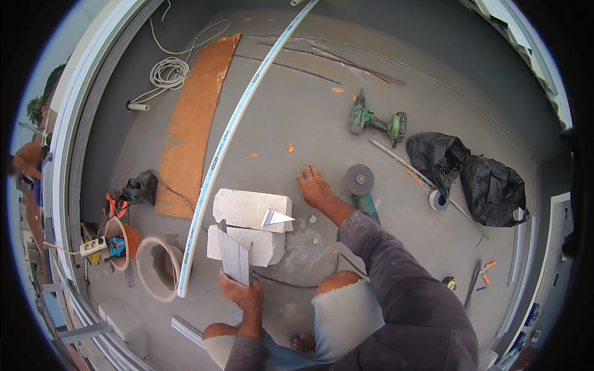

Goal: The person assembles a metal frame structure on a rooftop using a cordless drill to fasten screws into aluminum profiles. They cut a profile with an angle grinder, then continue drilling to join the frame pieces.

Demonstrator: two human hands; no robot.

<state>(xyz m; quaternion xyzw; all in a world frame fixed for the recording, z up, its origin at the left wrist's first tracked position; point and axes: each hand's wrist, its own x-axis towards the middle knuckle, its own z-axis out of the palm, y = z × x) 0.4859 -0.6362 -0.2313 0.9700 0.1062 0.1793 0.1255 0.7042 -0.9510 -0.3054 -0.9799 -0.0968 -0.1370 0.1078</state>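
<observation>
My left hand point(246, 295) is wrapped round the lower end of a pale metal profile point(236, 260) with a slanted, pointed top end. The profile leans against the front one of two white blocks point(267, 247). On the rear block point(247, 207) lies a small triangular offcut point(275, 217). To the right of the blocks my right hand point(317, 188) is stretched out low over the floor, fingers apart and holding nothing; whether it touches the floor I cannot tell. Just right of it lies an angle grinder point(366, 207) with its round disc facing up, partly hidden by my sleeve.
A long white pipe point(230, 130) slants along the left of the blocks, beside a brown board point(192, 130). Buckets point(158, 272) and a power strip point(93, 247) stand at left. A green drill point(377, 120), black bags point(492, 191) and a tape measure point(449, 282) lie right.
</observation>
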